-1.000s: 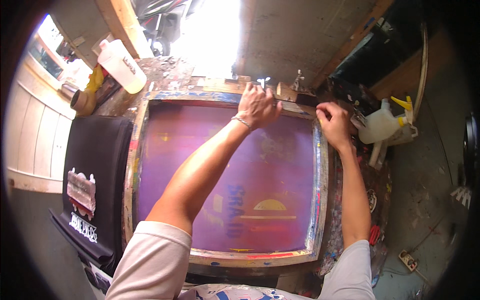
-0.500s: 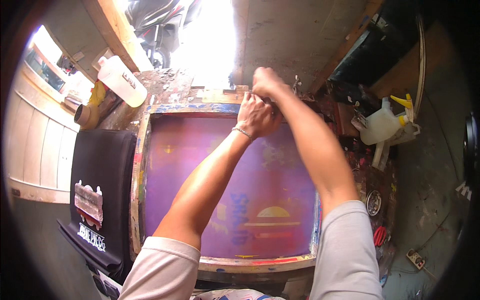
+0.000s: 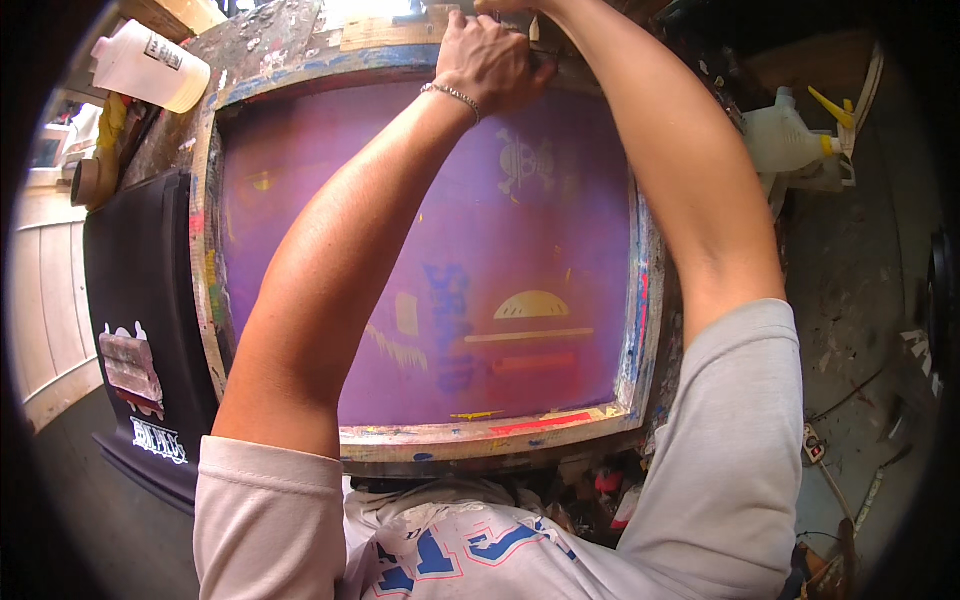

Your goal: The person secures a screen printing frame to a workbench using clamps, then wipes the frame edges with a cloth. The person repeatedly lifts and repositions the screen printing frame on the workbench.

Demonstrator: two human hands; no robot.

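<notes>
At a paint-spattered bench (image 3: 270,45) now, with the left hand (image 3: 487,62) bent-fingered over the wooden frame (image 3: 520,436) at its twelve o'clock edge! On to purple mesh (image 3: 500,230), spread toward six o'clock from that hand. Close by, toward twelve, spot the right hand (image 3: 510,4), mostly cut off; cannot tell either grip.

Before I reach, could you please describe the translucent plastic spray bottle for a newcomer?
Find the paint-stained wooden frame around purple mesh. Beyond its right edge, beside the right forearm, is the spray bottle. Unlike the pale plastic jug, upper left, it has a yellow trigger.
</notes>
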